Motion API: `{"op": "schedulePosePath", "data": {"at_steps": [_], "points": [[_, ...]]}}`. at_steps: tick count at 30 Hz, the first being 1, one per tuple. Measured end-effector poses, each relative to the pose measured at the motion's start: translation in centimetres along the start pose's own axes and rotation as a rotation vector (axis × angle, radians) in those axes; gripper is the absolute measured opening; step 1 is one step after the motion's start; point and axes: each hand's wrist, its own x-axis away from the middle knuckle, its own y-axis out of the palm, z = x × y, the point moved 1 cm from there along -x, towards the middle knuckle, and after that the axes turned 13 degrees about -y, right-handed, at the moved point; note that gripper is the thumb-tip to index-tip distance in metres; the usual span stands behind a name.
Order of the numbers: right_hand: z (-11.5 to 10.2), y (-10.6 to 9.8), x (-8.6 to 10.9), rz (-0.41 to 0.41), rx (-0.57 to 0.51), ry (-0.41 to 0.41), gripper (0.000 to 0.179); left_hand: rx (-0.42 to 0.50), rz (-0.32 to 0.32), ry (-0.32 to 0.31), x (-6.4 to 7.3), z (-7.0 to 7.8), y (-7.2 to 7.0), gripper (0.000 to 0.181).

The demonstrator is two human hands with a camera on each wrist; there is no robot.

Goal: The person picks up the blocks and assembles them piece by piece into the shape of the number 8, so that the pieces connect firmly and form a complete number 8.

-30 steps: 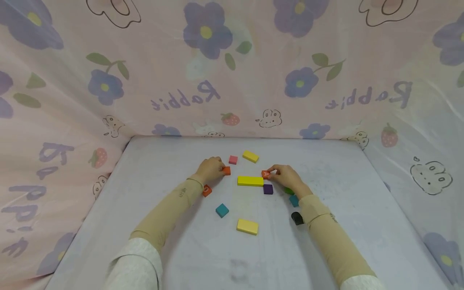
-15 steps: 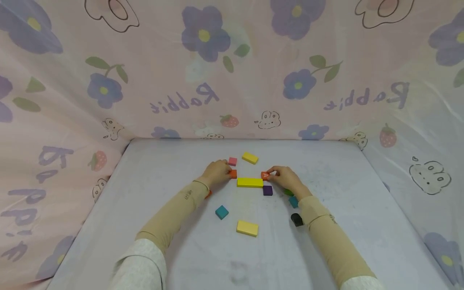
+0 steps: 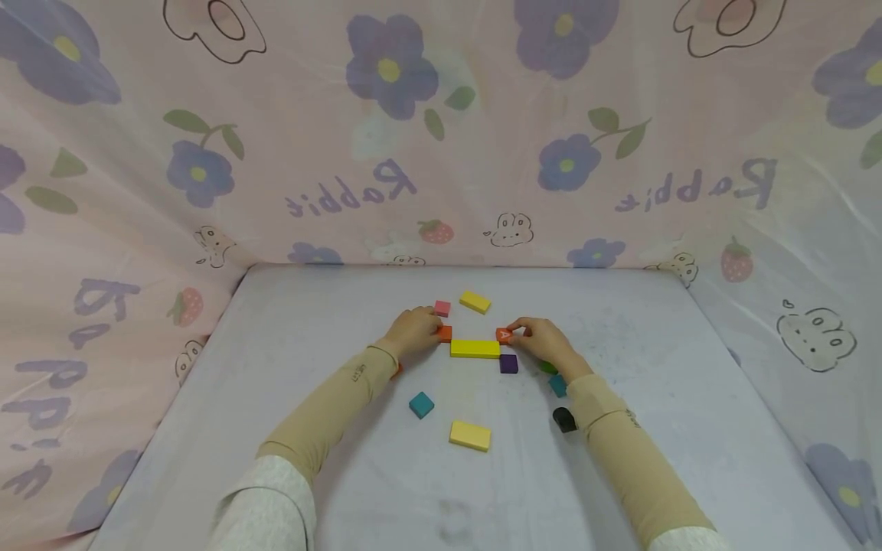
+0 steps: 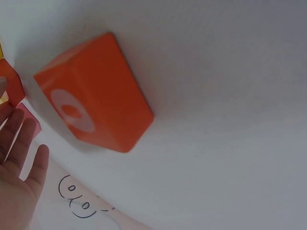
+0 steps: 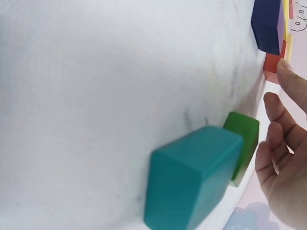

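Left orange block (image 3: 446, 334) is sitting on the desk (image 3: 386, 490) behind the left end of the long yellow block (image 3: 475, 349); left hand (image 3: 415, 330) is gripping it. A-marked orange block (image 3: 504, 336) is sitting by the right end, right hand (image 3: 540, 338) pinching it. Risk, judged: uneven pushing could be skewing the yellow block; a low thumb could be knocking the purple block (image 3: 508, 364). Left sleeve (image 3: 338, 402) is mostly hiding the O-marked orange block (image 4: 96, 96) in head view; left fingertip contact is being cut off in wrist view.

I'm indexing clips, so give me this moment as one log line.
Left hand: holds orange cuboid block; right hand: holds A-marked orange cuboid block; near both: long yellow rectangular block
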Motion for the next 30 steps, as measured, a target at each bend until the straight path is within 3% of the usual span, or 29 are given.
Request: {"op": "schedulePosePath", "data": {"at_steps": [7,13,23,30], "points": [[0.1,-0.1,0.0,0.01,-0.008,-0.003,0.032,-0.003,0.014,-0.007,-0.1,-0.1,-0.1,0.029],[0.2,0.1,-0.1,0.002,-0.005,0.006,0.033,-0.008,0.018,0.022,0.5,-0.5,-0.4,0.036],[0.2,0.0,0.0,0.003,-0.005,0.0,0.034,0.023,0.043,0.029,3.5,-2.2,-1.7,0.035],[0.2,0.1,0.0,0.005,-0.008,0.0,0.034,-0.06,0.02,0.011,5.5,-3.7,-1.8,0.038]]}}
